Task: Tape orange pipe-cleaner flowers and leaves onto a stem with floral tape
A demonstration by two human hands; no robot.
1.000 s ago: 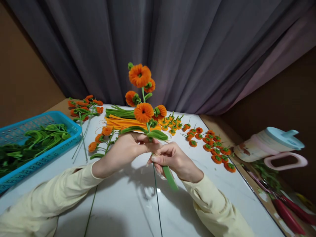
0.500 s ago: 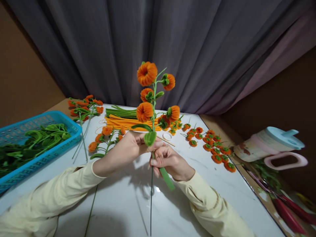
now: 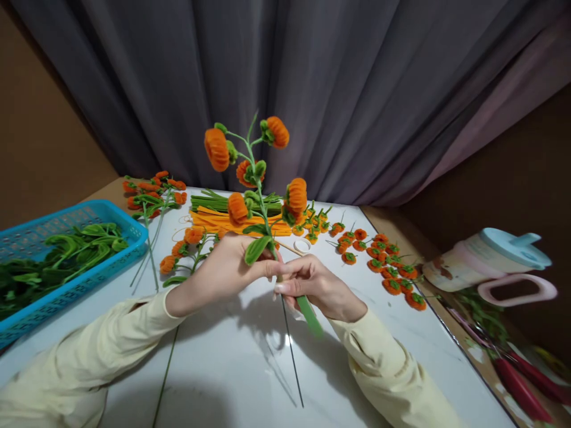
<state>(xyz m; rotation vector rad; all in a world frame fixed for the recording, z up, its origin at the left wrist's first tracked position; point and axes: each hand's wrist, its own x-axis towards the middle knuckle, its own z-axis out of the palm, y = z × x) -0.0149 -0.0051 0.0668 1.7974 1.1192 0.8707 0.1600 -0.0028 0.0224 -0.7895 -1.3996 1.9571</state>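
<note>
Between my hands stands a flower stem [image 3: 262, 205], tilted to the left, with several orange pumpkin-like heads and green leaves. My left hand [image 3: 232, 266] pinches it just below the lowest leaf [image 3: 257, 249]. Right beside it, my right hand [image 3: 314, 285] is closed on a strip of green tape [image 3: 310, 316] at the stem, its loose end hanging down to the right. A thin dark wire [image 3: 292, 351] runs down from the fingers over the white table. The fingertips partly hide where tape and stem meet.
A blue basket [image 3: 141, 238] of green leaves sits at the left. Behind my hands lie orange strips [image 3: 209, 220], green strips [image 3: 214, 202] and a white ring [image 3: 302, 245]. Several small orange heads [image 3: 392, 286], a cup [image 3: 482, 261] and red-handled pliers [image 3: 521, 386] are at the right.
The stem has turned and its top has leaned to the left, while the wire's lower end has swung right. My right hand and the tape have shifted slightly right.
</note>
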